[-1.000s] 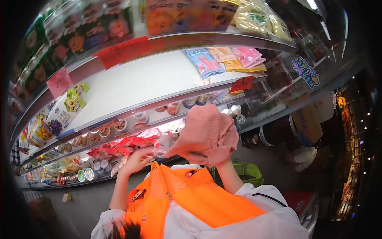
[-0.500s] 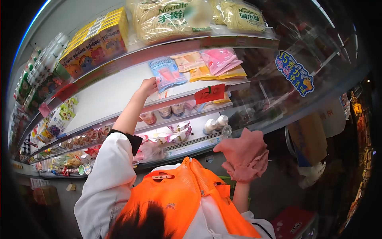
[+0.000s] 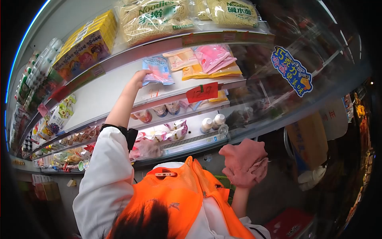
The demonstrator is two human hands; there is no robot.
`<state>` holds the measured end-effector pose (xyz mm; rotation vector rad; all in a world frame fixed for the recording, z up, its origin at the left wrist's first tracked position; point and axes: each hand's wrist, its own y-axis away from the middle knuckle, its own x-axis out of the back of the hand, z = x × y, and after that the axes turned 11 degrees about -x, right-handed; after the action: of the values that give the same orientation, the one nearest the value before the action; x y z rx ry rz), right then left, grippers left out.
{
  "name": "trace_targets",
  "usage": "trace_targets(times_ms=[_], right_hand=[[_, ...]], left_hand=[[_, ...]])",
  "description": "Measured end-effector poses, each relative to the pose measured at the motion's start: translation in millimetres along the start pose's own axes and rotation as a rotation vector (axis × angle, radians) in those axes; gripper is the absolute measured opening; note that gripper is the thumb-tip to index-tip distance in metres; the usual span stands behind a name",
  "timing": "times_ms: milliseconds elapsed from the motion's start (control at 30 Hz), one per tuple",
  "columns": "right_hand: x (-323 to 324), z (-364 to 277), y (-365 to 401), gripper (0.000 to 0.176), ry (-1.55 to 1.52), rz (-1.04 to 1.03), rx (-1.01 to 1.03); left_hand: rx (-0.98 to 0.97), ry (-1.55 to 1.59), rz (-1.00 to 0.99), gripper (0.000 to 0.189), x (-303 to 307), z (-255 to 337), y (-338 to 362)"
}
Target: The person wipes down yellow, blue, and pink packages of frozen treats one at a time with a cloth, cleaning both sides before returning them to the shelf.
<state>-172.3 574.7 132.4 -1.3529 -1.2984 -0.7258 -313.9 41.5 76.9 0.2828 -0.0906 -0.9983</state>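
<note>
My left hand (image 3: 140, 77) grips the left edge of a light-blue packet (image 3: 157, 71) that lies on a white refrigerated shelf (image 3: 95, 97). Its fingertips press onto the packet's front; the fingers behind are hidden. To the right of this packet lie a peach packet (image 3: 181, 59), a pink packet (image 3: 214, 58) and a yellow packet (image 3: 211, 73), partly stacked. My right hand, wrapped in or covered by a crumpled pink cloth (image 3: 244, 163), is held low in front of the cooler. The fingers there are hidden under the cloth.
Noodle bags (image 3: 155, 20) and yellow boxes (image 3: 85, 44) fill the shelf above. A red price tag (image 3: 202, 92) hangs on the shelf edge. Below stand cups (image 3: 160, 110) and white bottles (image 3: 207, 124). A transparent door panel with a blue sticker (image 3: 292, 71) stands on the right.
My left hand has moved up along the blue packet's left edge. The packet has shifted slightly left and back, away from the peach packet. The cloth is still in my right hand.
</note>
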Motion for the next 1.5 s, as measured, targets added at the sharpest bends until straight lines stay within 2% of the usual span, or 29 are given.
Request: trace_targets(times_ms=[67, 133, 200, 233, 300, 333, 433, 500, 600, 700, 733, 800, 833, 900, 1000, 1067, 1133, 1233, 1267, 1300, 1333, 1367, 1400, 1433, 1467, 1500], right_hand=[[-14.7, -5.4, -2.4, 0.064, -0.105, 0.225, -0.003], [-15.2, -20.8, -10.0, 0.066, -0.088, 0.119, 0.0], [-25.7, -38.8, -18.8, 0.064, -0.124, 0.073, 0.06], [-32.4, -49.4, -24.5, 0.063, -0.155, 0.046, 0.114], [-46.3, -74.4, -33.8, 0.061, -0.236, -0.009, 0.231], [-53.2, -88.9, -38.3, 0.06, -0.284, -0.036, 0.293], [-73.4, -136.9, -40.6, 0.058, -0.483, -0.159, 0.446], [-90.1, -170.8, -31.3, 0.056, -0.675, -0.296, 0.518], [-113.2, -218.8, -0.3, 0.053, -1.005, -0.539, 0.506], [-128.3, -255.5, 23.2, 0.05, -1.228, -0.672, 0.419], [-130.3, -267.3, 25.6, 0.05, -1.281, -0.678, 0.391], [-128.5, -287.6, 26.5, 0.048, -1.356, -0.658, 0.341], [-115.2, -297.6, 21.9, 0.045, -1.297, -0.656, 0.327], [-95.5, -325.3, 22.7, 0.035, -1.237, -0.51, 0.353], [-93.1, -362.4, 36.1, 0.024, -1.983, -1.448, 0.013], [-95.4, -385.4, 59.2, 0.02, -1.759, -0.881, -0.015], [-83.1, -421.1, 83.2, 0.022, -1.999, -0.791, -0.497], [-84.3, -435.0, 96.1, 0.021, -2.023, -1.239, -0.764], [-103.9, -432.8, 97.7, 0.019, -1.995, -1.381, -0.747], [-131.8, -428.2, 98.0, 0.018, -1.896, -1.453, -0.633], [-158.1, -424.2, 96.2, 0.016, -1.667, -1.446, -0.302], [-185.1, -422.7, 91.3, 0.015, -1.12, -1.179, 0.255], [-189.3, -419.9, 86.0, 0.014, -0.503, -0.644, 0.737], [-177.1, -425.1, 82.6, 0.013, -0.345, -0.366, 0.882], [-161.3, -424.4, 74.9, 0.012, -0.557, -0.417, 0.847], [-140.0, -427.9, 69.1, 0.011, -0.77, -0.462, 0.807]], left_hand=[[-0.004, -0.007, 0.049, 0.03, -3.9, 16.8, 47.6], [-0.05, 0.219, -0.08, 0.03, 8.7, 2.4, 72.9], [-0.137, 0.299, -0.015, 0.04, 8.8, -7.5, 116.6], [-0.222, 0.339, -0.083, 0.042, 10.6, -13.6, 141.6], [-0.179, 0.517, -0.184, 0.045, 24.7, -34.2, 188.1], [-0.208, 0.662, -0.142, 0.052, 21.4, -44.6, 213.5], [-0.286, 0.637, -0.21, 0.069, 28.2, -74.9, 277.5], [-0.132, 0.898, -0.13, 0.073, 36.6, -98.0, 303.8], [-0.279, 0.55, -0.126, 0.073, 46.0, -98.9, 336.8], [-0.289, 0.261, 0.034, 0.059, 61.2, -83.2, 363.4], [-0.288, 0.17, 0.083, 0.052, 71.4, -81.7, 371.7], [-0.275, 0.062, 0.047, 0.05, 91.1, -77.2, 387.8], [-0.268, 0.009, 0.026, 0.05, 100.6, -75.6, 394.9], [-0.284, -0.051, 0.022, 0.05, 119.8, -73.9, 405.9], [-0.338, -0.186, 0.008, 0.05, 159.9, -70.4, 426.4], [-0.383, -0.259, 0.015, 0.051, 177.3, -69.2, 436.0], [-0.431, -0.302, 0.036, 0.051, 193.0, -69.4, 442.7], [-0.468, -0.341, 0.081, 0.051, 218.2, -80.9, 451.8], [-0.477, -0.354, 0.082, 0.052, 226.1, -81.3, 454.7], [-0.484, -0.363, 0.079, 0.053, 234.0, -81.3, 457.2], [-0.493, -0.372, 0.072, 0.053, 241.0, -81.5, 459.3], [-0.478, -0.367, 0.069, 0.053, 248.0, -81.6, 461.6], [-0.463, -0.364, 0.065, 0.053, 256.3, -81.7, 464.4], [-0.45, -0.361, 0.065, 0.052, 264.9, -82.4, 467.8], [-0.408, -0.094, 0.091, 0.048, 273.7, -88.0, 471.2], [-0.389, -0.084, 0.115, 0.048, 282.6, -86.8, 474.8]])
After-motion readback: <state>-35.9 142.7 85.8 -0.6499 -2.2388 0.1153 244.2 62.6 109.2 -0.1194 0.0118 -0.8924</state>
